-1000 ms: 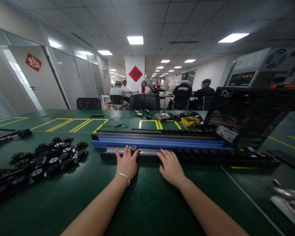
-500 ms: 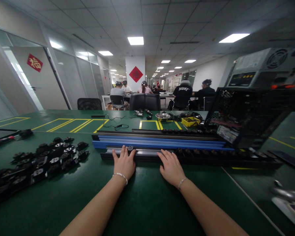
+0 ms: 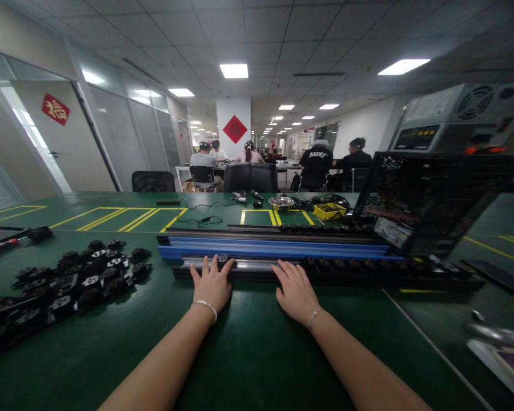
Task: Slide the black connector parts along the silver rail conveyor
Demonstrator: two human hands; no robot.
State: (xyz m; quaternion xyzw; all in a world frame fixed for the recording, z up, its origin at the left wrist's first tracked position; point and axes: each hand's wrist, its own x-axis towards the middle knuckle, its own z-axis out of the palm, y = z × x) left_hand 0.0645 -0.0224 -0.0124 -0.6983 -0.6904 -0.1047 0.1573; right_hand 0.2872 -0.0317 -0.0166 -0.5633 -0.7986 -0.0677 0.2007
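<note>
Head view: black parts (image 3: 64, 285) are heaped on the green desk (image 3: 257, 354); then the silver rail (image 3: 252, 266) is touched by the left hand (image 3: 212, 288), fingers spread beside a small black piece (image 3: 223, 259) — nothing clenched. Farther right, the rail is touched by the open right hand (image 3: 297, 292) — a blue rail (image 3: 282, 249) is seen behind.

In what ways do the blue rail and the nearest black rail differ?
The blue rail has no hand on it; the nearest black rail has the left hand and right hand. The black rail reaches farther right than the blue rail. Both lie across the green table.
</note>
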